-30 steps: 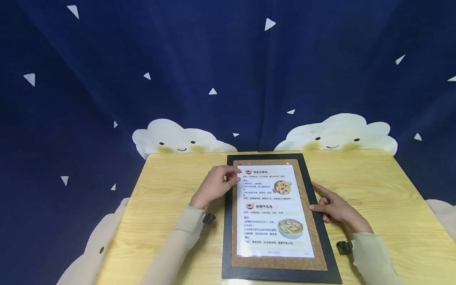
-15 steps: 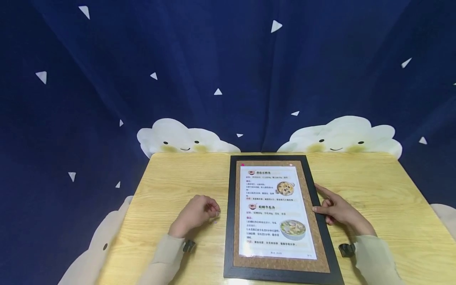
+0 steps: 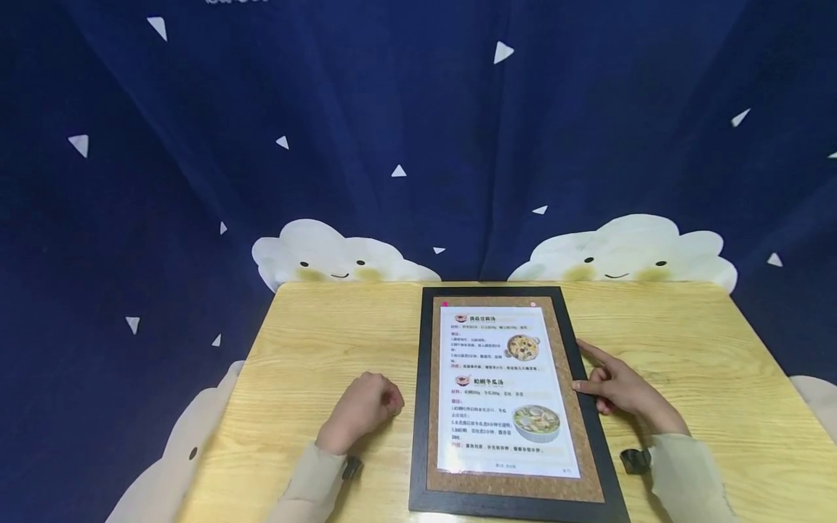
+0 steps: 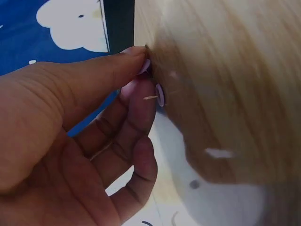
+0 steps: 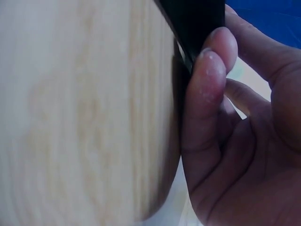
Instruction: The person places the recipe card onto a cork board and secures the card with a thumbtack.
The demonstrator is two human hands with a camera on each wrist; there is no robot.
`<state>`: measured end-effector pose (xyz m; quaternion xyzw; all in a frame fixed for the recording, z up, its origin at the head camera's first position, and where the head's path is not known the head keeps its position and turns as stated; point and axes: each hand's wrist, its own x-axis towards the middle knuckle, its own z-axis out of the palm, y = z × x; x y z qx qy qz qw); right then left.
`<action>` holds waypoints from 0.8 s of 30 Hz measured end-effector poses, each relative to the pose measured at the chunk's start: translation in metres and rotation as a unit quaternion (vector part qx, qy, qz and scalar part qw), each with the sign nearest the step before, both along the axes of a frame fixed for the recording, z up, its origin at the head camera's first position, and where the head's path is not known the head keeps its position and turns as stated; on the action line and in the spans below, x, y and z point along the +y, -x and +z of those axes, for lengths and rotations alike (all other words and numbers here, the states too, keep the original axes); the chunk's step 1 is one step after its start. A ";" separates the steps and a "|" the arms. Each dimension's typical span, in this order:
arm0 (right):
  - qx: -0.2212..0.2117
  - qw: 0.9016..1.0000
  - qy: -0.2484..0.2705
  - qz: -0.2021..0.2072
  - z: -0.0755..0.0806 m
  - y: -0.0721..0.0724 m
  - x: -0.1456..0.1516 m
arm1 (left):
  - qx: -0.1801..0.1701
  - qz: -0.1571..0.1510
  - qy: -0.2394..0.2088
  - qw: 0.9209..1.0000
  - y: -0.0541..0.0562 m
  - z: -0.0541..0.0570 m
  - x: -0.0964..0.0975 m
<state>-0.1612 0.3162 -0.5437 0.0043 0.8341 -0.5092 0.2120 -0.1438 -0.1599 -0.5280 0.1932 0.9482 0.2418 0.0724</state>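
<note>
A black-framed cork board (image 3: pixel 585 457) lies on the table with a printed recipe sheet (image 3: pixel 503 388) on it. Along the sheet's top edge are a pink thumbtack (image 3: pixel 445 304) and a pale thumbtack (image 3: pixel 532 304). Left of the board, my left hand (image 3: pixel 358 410) is low over the tabletop. The left wrist view shows its thumb and fingertip pinching a lilac thumbtack (image 4: pixel 145 67). Another lilac thumbtack (image 4: pixel 160 95) lies on the table beside those fingers, its pin pointing up. My right hand (image 3: pixel 617 385) holds the board's right edge, thumb on the black frame (image 5: pixel 195 23).
The pale wooden table (image 3: pixel 314 327) ends at a dark blue curtain (image 3: pixel 418 131) printed with white clouds and triangles. The board reaches close to the table's far edge. A black wrist camera (image 3: pixel 634 460) sits at the right cuff.
My left hand has left the board's upper left corner, moved down and left to the tabletop, and now pinches a thumbtack. The pink thumbtack is uncovered. My right hand keeps its hold.
</note>
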 end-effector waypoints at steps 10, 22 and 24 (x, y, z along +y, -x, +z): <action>-0.005 1.000 0.000 -0.003 0.001 -0.001 -0.002 | 0.004 0.006 0.005 1.000 -0.003 0.004 0.001; 0.001 1.000 -0.003 -0.002 0.001 -0.002 -0.003 | -0.002 0.036 0.016 0.999 -0.001 0.012 0.003; 0.002 1.000 0.000 -0.001 0.001 -0.001 -0.002 | -0.002 0.030 0.019 0.999 0.000 0.012 0.003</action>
